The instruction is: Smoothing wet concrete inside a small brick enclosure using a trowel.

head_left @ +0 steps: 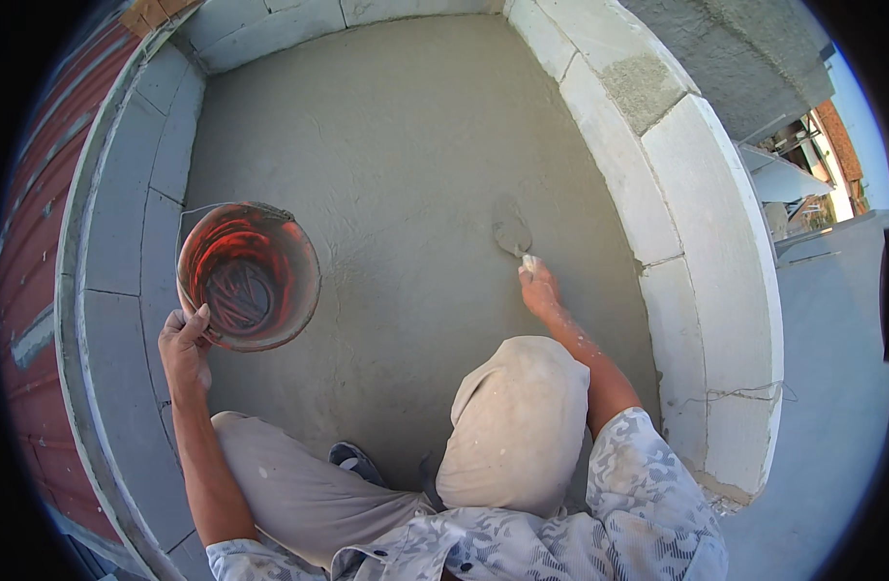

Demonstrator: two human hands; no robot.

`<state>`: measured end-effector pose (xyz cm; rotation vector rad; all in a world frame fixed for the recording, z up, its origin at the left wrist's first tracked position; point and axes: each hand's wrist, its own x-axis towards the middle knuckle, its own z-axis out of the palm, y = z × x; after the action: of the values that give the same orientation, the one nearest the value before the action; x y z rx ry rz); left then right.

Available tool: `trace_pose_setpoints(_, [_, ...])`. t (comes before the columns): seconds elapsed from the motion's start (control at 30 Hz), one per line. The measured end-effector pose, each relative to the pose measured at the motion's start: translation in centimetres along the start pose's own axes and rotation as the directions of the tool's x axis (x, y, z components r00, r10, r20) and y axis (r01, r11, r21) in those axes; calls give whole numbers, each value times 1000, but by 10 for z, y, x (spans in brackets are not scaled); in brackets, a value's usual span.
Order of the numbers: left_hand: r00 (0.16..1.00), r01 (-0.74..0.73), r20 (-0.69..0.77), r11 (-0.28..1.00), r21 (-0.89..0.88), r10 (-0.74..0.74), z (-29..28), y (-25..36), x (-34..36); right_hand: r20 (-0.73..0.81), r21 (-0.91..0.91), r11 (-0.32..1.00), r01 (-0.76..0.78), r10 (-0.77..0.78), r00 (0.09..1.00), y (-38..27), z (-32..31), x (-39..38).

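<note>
My left hand point(186, 344) grips the near rim of a red-orange bucket point(299, 247), thumb over the edge. The bucket is tipped so that its inside shows, smeared with grey, and a thin wire handle runs over its far side. In my right hand point(538, 289) is the light-coloured handle of a trowel point(512, 228). Its grey blade points away from me, low over or flat on the wet-looking grey mortar floor point(396, 145); I cannot tell whether it touches. Faint marks and ripples run across that surface.
Pale block walls stand on the left point(115, 232), at the far end point(270, 34) and on the right point(701, 223). Beyond the left wall lies a red corrugated sheet point(52, 223). My bent knee point(517, 416) rises between my arms, and a dark shoe point(355, 460) is on the floor.
</note>
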<state>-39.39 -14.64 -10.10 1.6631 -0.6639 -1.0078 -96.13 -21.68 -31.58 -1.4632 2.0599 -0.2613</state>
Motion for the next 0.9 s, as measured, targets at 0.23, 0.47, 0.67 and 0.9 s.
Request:
trace_pose_setpoints(0.23, [1000,12,-12,1000,-21,-12,0,7,-6,177,-214,956,199,-162,971,-38,-14,-33])
trace_pose_setpoints(0.47, [1000,-7,-25,1000,-21,6,-18,4,-10,-176,185,960,-209,242,954,20,-34,77])
trace_pose_setpoints(0.67, [999,4,-35,999,-45,-5,-1,6,-3,230,9,941,338,-331,915,-69,69,10])
trace_pose_setpoints(0.9, [996,40,-78,996,-75,-46,2,10,-13,737,-89,529,844,-535,413,-131,78,-61])
